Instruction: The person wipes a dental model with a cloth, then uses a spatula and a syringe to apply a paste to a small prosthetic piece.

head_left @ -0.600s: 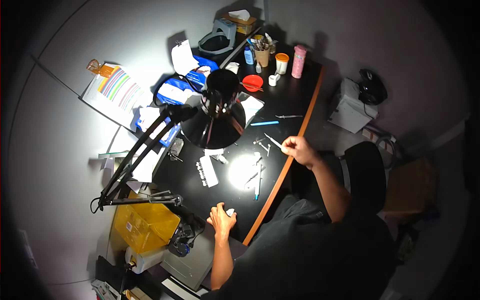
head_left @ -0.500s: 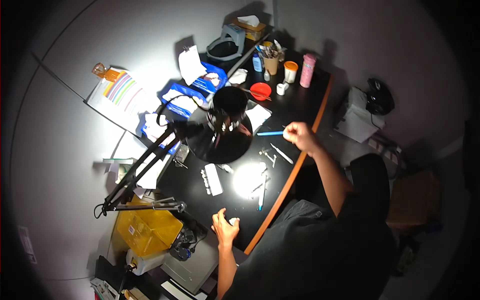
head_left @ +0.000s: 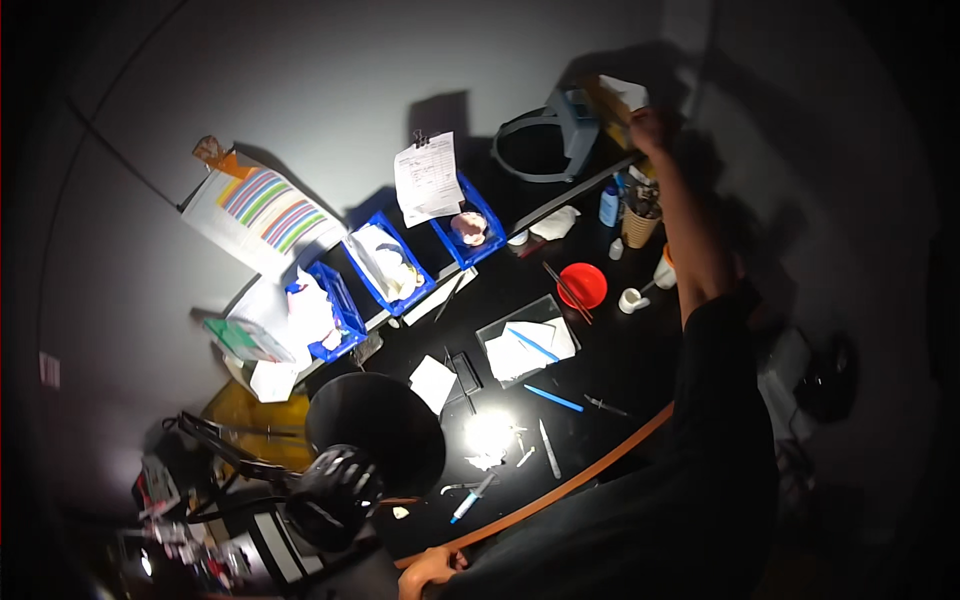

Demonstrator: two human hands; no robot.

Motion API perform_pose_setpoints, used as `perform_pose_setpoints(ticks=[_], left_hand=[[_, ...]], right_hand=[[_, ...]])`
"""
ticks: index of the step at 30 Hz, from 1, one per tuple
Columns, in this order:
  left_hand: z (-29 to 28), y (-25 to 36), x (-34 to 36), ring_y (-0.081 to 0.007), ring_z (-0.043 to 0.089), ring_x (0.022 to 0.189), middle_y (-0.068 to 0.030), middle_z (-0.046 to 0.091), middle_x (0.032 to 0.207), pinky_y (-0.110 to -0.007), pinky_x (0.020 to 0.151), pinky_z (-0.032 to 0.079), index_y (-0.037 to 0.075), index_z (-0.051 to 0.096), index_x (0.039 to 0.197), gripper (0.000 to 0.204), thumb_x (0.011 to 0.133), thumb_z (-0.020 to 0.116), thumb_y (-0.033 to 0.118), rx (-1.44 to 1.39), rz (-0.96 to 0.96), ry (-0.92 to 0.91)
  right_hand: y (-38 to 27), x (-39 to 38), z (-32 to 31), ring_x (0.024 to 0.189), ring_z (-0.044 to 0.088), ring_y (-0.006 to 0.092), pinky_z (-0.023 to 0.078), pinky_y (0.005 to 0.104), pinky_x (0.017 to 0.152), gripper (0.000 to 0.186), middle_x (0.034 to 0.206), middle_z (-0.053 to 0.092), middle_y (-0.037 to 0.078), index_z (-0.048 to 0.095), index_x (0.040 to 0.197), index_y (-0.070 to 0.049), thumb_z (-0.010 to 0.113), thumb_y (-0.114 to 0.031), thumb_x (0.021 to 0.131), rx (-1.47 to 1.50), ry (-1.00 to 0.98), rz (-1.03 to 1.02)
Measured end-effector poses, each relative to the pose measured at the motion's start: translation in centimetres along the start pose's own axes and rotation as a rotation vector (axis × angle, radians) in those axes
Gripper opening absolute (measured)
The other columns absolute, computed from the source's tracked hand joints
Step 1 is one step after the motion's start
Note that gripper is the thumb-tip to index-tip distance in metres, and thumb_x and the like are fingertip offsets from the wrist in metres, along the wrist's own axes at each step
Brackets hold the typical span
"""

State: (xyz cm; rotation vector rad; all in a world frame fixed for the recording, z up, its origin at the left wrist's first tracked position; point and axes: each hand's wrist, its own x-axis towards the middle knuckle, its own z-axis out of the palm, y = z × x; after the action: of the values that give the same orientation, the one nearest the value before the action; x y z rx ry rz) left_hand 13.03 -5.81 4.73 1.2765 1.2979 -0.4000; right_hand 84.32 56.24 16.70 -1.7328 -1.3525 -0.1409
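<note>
Up high, the right hand (head_left: 648,130) closes its grip on a tissue box (head_left: 612,100); the left hand (head_left: 428,574) clasps the desk edge (head_left: 560,490).

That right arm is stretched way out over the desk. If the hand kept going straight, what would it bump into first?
Most likely the yellowish box on the shelf at the back: the right hand is already at it, perhaps touching. It is dim there, so contact is hard to judge. The grey wall lies just beyond it.
</note>
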Motion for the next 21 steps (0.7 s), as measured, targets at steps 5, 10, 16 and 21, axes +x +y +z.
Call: perform_pose_setpoints(ticks=[5,10,16,21], left_hand=[[3.5,5.1,-0.2,-0.0214,0.071,0.086,-0.0095,0.074,0.088,-0.034,0.079,0.054,0.002,0.072,0.1,0.029,0.08,0.08,0.022,-0.118,-0.116,0.071],[4.7,9.3,1.7,-0.0301,0.072,0.086,-0.0181,0.074,0.094,-0.039,0.081,0.055,0.0,0.069,0.109,0.03,0.085,0.077,0.018,-0.133,0.067,0.475],[2.4,14.0,1.9,-0.0161,0.07,0.074,-0.0112,0.072,0.084,-0.03,0.07,0.055,-0.001,0.07,0.103,0.013,0.092,0.07,0.005,-0.243,0.268,0.682],[-2.3,18.9,5.6,-0.0236,0.064,0.073,-0.0104,0.067,0.086,-0.033,0.067,0.051,0.0,0.07,0.099,0.01,0.089,0.072,0.002,-0.121,0.616,0.901]], right_hand=[[5.5,8.3,3.0,0.101,0.07,0.0336,0.054,0.0442,0.09,0.015,0.101,0.072,0.015,0.075,0.085,-0.014,0.074,-0.028,0.08,-0.227,0.114,-0.016],[6.3,11.2,1.1,0.103,0.071,0.0301,0.053,0.0419,0.091,0.014,0.101,0.076,0.009,0.077,0.093,-0.017,0.071,-0.03,0.088,-0.084,0.207,0.114],[-9.5,-3.3,-10.7,0.097,0.07,0.0165,0.052,0.03,0.086,0.016,0.1,0.077,0.008,0.077,0.101,-0.01,0.077,-0.023,0.092,0.454,0.246,-0.203],[-17.1,-22.9,-15.3,0.082,0.064,0.0076,0.051,0.0246,0.075,0.024,0.092,0.07,0.002,0.069,0.109,-0.003,0.074,-0.02,0.092,0.866,-0.769,-0.054]])
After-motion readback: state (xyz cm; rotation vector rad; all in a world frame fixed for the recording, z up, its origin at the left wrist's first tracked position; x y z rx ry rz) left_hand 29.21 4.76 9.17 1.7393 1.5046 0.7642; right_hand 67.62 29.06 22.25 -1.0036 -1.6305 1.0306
